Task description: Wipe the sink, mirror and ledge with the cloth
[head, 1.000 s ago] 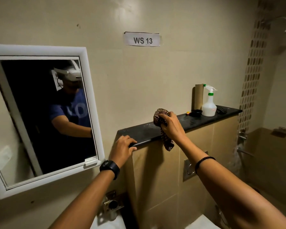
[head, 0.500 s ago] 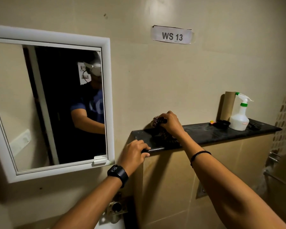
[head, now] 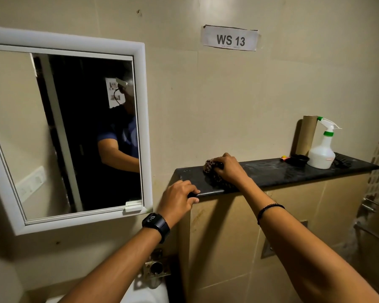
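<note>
While left hand (head: pixel 179 196) grips ledge (head: pixel 271 172) edge | right hand (head: pixel 229 168) apparently clutches cloth (head: pixel 210 166) there

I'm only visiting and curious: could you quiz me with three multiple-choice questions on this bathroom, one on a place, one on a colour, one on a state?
1. Where does the spray bottle stand? A in the sink; B on the ledge's right end; C on the floor.
2. What colour is the mirror frame? A white; B black; C green.
3. What is the right hand doing? A hanging idle; B lifting the bottle; C gripping the cloth on the ledge.
Answers: B, it stands beside the cardboard tube; A, its border is white; C, its fingers curl over the cloth.
</note>
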